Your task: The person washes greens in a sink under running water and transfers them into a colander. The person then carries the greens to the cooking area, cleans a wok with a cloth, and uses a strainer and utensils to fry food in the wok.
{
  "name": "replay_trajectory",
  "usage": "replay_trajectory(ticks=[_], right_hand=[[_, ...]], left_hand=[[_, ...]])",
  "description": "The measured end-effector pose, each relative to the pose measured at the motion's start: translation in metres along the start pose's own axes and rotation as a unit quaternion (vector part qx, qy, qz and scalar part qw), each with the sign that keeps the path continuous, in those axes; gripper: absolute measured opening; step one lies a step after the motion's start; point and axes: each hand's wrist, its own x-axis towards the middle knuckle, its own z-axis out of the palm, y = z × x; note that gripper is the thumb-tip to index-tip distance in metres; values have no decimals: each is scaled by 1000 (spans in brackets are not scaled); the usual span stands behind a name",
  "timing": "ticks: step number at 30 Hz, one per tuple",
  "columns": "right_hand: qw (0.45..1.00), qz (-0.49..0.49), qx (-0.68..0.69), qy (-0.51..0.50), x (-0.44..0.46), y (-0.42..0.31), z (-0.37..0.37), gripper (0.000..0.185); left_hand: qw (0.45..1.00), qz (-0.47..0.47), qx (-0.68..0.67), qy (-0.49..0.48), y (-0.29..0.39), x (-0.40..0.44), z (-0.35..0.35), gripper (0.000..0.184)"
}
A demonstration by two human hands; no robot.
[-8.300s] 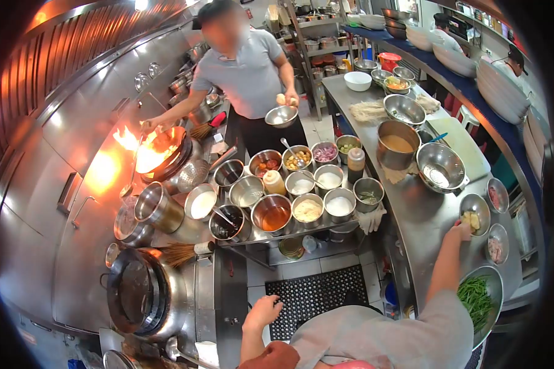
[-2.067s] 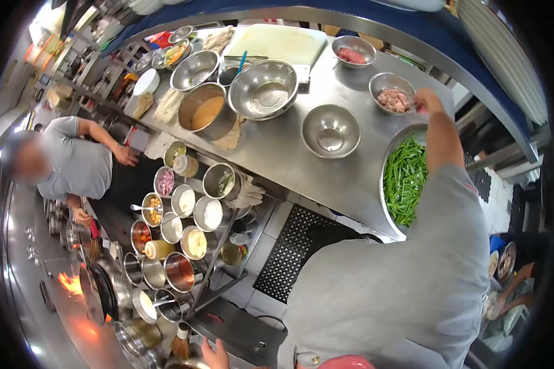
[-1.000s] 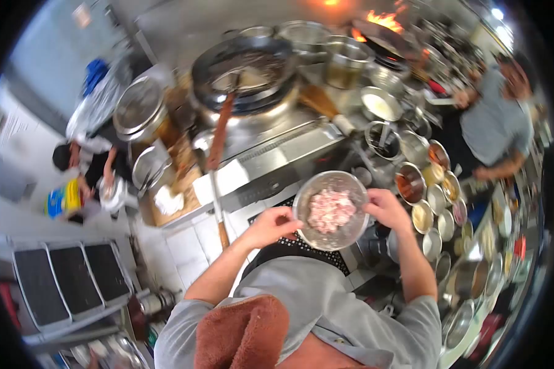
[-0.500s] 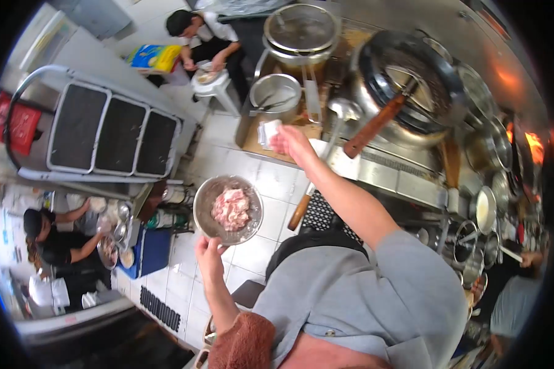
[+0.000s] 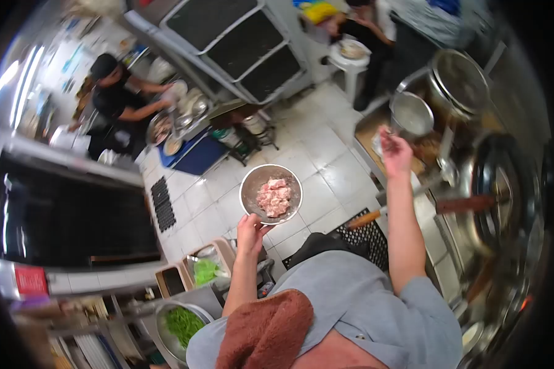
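My left hand [image 5: 250, 235] grips the rim of a round metal bowl [image 5: 246, 195], held out over the floor. Pieces of raw pink meat [image 5: 273, 197] lie inside it. My right hand [image 5: 396, 155] reaches out to the edge of the stove counter, its fingers curled together beside a small metal pot [image 5: 412, 114]. Something small and dark shows at those fingertips, too blurred to name. A folded white cloth [image 5: 377, 146] lies partly behind this hand.
A wok with a wooden handle [image 5: 465, 204] and a tall pot [image 5: 460, 83] stand on the right. Greens in a bowl [image 5: 183, 326] are at lower left. Two people work nearby, one at a counter [image 5: 114, 101]. A dark perforated mat [image 5: 366, 237] lies on the tiles.
The view has turned toward the left, bringing the greens into sight. My left hand still holds the bowl of meat. My right hand has shifted from the white cloth toward the small pot.
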Motion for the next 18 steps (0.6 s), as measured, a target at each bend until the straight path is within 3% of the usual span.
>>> replay_trajectory(ticks=[3, 4, 7, 9, 11, 14, 15, 16, 17, 18], right_hand=[[988, -58, -142, -20, -34, 9, -15, 49], [987, -23, -143, -71, -48, 9, -15, 55], [970, -18, -240, -27, -133, 13, -7, 41], [952, -20, -304, -25, -195, 17, -18, 36], [905, -41, -424, 7, -254, 24, -26, 32], [860, -112, -478, 139, -321, 38, -63, 25], [833, -150, -495, 194, -348, 30, -70, 23], [761, -185, -559, 272, -372, 20, -78, 23], [679, -214, -613, 343, -389, -4, -93, 23], [555, -260, -680, 402, -394, -29, -123, 25]], left_hand=[[996, -31, 38, -75, 11, 13, -7, 12], [992, -24, 54, -108, 20, 14, -8, 11], [960, -34, 99, -258, 39, 33, -14, 16], [937, -48, 165, -304, 63, 11, 24, 20], [903, -92, 184, -378, 83, 21, 40, 26], [852, -137, 225, -453, 81, 51, 68, 26], [827, -166, 233, -485, 72, 40, 86, 26], [801, -191, 243, -514, 63, 22, 102, 26], [775, -211, 253, -539, 47, -3, 122, 26], [769, -234, 239, -545, 19, -29, 144, 27]])
